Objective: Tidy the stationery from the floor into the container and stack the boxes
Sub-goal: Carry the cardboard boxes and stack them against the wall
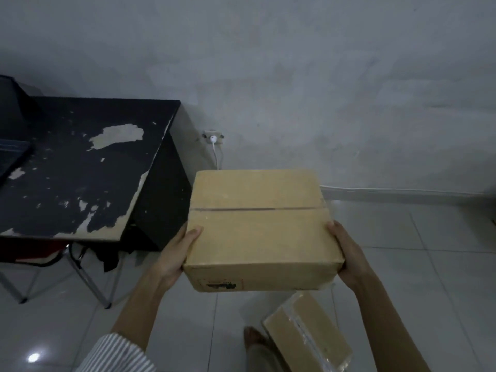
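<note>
Cardboard box [259, 229]: held in the air between both hands, above the tiled floor [402, 264].
Left hand [175, 257]: clamped on its left side.
Right hand [349, 257]: clamped on its right side.
Second box [308, 334]: on the floor below.

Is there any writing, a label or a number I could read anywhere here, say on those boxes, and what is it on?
Nothing here can be read.
Held cardboard box: a dark printed patch low on its near side, too blurred to read.
Second cardboard box on the floor: clear tape only, no text visible.
Black table: peeled paint, no writing.
Wall socket: no markings visible.
</note>
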